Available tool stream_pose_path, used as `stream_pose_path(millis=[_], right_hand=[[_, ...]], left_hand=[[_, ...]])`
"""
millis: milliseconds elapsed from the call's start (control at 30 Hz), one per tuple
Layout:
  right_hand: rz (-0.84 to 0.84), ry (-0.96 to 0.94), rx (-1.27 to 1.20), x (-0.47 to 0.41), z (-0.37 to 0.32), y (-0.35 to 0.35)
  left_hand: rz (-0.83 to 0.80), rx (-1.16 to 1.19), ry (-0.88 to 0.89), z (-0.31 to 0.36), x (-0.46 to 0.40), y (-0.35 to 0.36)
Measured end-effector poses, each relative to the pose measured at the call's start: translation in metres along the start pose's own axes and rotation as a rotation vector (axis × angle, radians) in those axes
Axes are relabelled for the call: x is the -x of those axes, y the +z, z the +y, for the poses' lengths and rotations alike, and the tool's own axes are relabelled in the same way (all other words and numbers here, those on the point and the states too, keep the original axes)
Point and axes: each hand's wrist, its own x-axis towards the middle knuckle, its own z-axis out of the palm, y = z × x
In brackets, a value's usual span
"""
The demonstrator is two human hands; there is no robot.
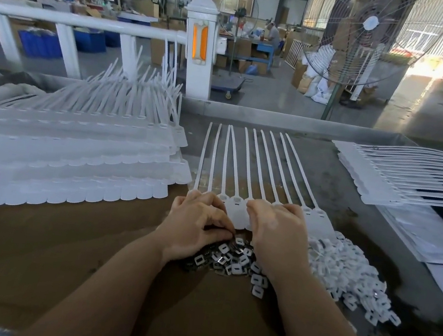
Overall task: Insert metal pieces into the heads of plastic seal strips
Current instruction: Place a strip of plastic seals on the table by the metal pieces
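While left hand (197,228) pinches one item from metal pieces (232,256), lower centre, right hand (276,231) rests curled on seal strips (245,171), centre; its grasp cannot be told. Step: picking. Next, likely: aligning piece with a strip head.

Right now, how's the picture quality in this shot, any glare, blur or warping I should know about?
Head view: daylight blows out the doorway at top right; the wide lens bows the white rail and bench edge; the strip stacks at left look soft and washed out; both hands and the metal pieces between them are fairly sharp, evenly lit, with no hard shadows.
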Motion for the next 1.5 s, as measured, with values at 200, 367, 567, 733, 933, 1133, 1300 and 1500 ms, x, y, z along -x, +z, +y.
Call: stream_pose_path(millis=[200,367,567,733,933,1133,1300,1500], right_hand=[[-0.064,0.001,0.014,0.000,0.001,0.000],[-0.112,-0.023,0.012,-0.001,-0.001,-0.003],[-0.217,-0.021,0.061,-0.002,-0.001,-0.003],[-0.246,0.002,0.042,-0.002,-0.002,-0.006],[-0.233,0.033,0.040,-0.003,-0.002,-0.006],[-0.207,0.037,0.013,-0.002,0.001,-0.004],[-0.193,0.043,-0.009,-0.001,0.001,-0.004],[-0.196,0.055,-0.009,-0.001,0.000,-0.003]], left_hand=[[0.158,0.325,-0.132,0.002,-0.001,-0.001],[0.381,0.561,-0.345,-0.004,-0.005,-0.008],[0.378,0.500,-0.397,-0.015,-0.012,-0.017],[0.323,0.332,-0.376,-0.022,-0.016,-0.022],[0.434,0.226,-0.375,-0.027,-0.018,-0.016],[0.478,0.182,-0.318,-0.025,-0.014,-0.008],[0.480,0.204,-0.339,-0.027,-0.014,-0.008],[0.468,0.229,-0.358,-0.030,-0.013,-0.009]])
